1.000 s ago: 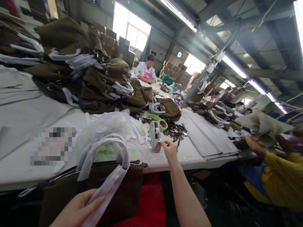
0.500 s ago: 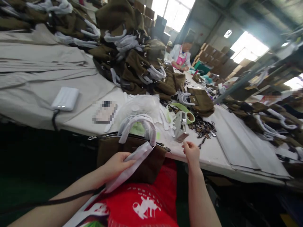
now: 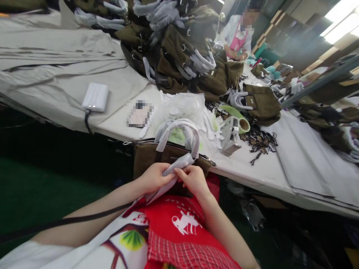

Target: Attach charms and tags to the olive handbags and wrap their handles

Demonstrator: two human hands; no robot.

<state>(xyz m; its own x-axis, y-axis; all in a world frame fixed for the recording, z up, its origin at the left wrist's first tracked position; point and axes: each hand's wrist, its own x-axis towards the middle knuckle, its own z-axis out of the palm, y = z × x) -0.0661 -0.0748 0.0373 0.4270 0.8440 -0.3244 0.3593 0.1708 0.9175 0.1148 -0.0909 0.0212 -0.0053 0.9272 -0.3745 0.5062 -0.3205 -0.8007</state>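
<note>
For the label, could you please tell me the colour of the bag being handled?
The bag is olive brown, clearest in the head view.

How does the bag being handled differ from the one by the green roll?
The handled bag is upright at the table's edge; the other bag lies on the table. The left hand and right hand are at the handled bag's wrapped strap; neither touches the other bag. Both are brownish, with white-wrapped handles.
</note>
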